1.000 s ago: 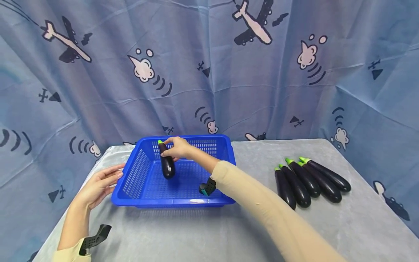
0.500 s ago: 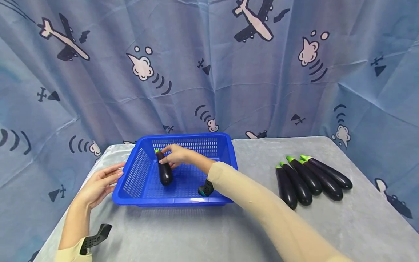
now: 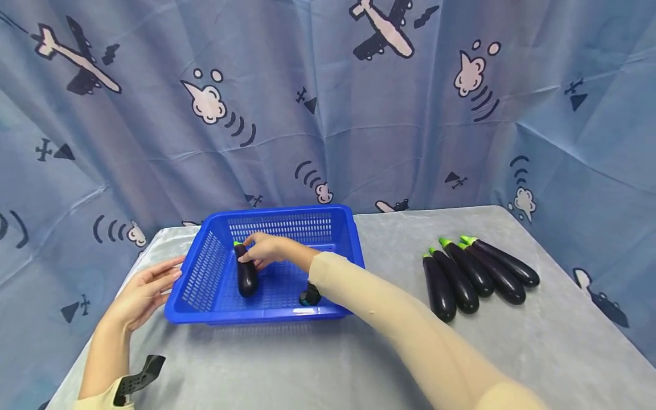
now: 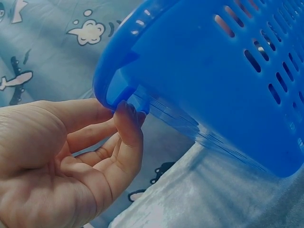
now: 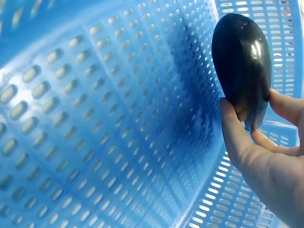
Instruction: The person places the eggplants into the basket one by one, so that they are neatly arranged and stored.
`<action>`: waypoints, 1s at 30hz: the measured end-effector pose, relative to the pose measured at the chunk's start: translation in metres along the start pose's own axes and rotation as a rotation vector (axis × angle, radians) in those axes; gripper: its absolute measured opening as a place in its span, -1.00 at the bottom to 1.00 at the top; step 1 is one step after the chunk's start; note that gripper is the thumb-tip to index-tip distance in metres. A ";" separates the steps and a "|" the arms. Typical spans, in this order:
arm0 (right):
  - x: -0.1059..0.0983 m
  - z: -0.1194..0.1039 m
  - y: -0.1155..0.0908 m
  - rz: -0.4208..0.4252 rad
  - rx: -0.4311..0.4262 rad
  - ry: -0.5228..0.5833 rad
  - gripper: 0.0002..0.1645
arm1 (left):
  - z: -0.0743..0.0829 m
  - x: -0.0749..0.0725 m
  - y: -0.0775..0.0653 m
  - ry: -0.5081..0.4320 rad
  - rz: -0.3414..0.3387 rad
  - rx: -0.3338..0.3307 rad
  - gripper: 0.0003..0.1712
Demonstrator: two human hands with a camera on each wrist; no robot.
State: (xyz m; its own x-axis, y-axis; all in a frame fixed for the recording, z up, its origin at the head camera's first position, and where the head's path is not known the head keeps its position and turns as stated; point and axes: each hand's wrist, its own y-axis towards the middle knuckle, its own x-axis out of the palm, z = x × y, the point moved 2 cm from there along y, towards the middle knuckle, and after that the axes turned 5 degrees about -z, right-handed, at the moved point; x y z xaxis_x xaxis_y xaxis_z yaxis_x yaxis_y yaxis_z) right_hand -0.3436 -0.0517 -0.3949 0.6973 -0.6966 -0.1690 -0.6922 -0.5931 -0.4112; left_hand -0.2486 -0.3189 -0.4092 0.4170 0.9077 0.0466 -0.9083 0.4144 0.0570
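A blue plastic basket (image 3: 271, 315) with slotted walls stands on the cloth-covered table. My left hand (image 3: 143, 293) is at its left rim. In the left wrist view, the fingers (image 4: 129, 135) bend in under the rim and hold its edge. My right hand (image 3: 266, 250) reaches inside the basket and grips a dark purple eggplant (image 3: 247, 279) near its green stem end. Thumb and fingers lie on either side of the eggplant (image 5: 241, 61) in the right wrist view. Its rounded end points toward me, low in the basket. I cannot tell whether it touches the floor.
Several more eggplants (image 3: 474, 273) lie side by side on the table's right, green stems pointing away. A blue curtain (image 3: 277, 125) printed with airplanes hangs behind the table (image 3: 256, 364). The right sleeve (image 3: 389, 307) crosses over the basket's right front corner.
My right hand has lowered the eggplant deeper into the basket and slightly leftward. The left hand stays at the rim. The whole head view has shifted a little.
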 end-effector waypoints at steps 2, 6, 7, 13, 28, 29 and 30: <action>0.001 0.001 0.002 0.000 0.011 0.000 -0.32 | 0.000 0.000 0.000 0.000 -0.003 0.000 -0.48; 0.005 0.001 0.006 -0.010 0.012 -0.007 -0.33 | -0.001 -0.001 -0.001 -0.006 -0.013 0.004 -0.47; 0.006 0.001 0.007 -0.015 0.008 -0.005 -0.33 | -0.001 -0.001 -0.001 -0.004 -0.013 0.006 -0.46; 0.013 0.002 0.014 -0.033 0.011 -0.020 -0.36 | -0.002 -0.003 -0.002 -0.003 -0.011 0.010 -0.45; 0.022 0.001 0.013 -0.097 0.071 0.106 -0.20 | -0.005 -0.002 -0.001 0.001 0.017 -0.009 -0.46; 0.023 0.001 0.013 -0.104 0.070 0.111 -0.20 | -0.005 -0.002 -0.001 0.002 0.017 -0.009 -0.46; 0.023 0.000 0.014 -0.108 0.070 0.115 -0.20 | -0.005 -0.002 -0.001 0.002 0.018 -0.008 -0.46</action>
State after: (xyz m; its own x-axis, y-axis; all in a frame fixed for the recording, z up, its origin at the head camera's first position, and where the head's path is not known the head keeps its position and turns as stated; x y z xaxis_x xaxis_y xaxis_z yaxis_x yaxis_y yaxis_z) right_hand -0.3368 -0.0758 -0.4049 0.7381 -0.6744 -0.0189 -0.5974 -0.6402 -0.4830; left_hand -0.2486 -0.3212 -0.4142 0.4007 0.9151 0.0454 -0.9159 0.3986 0.0478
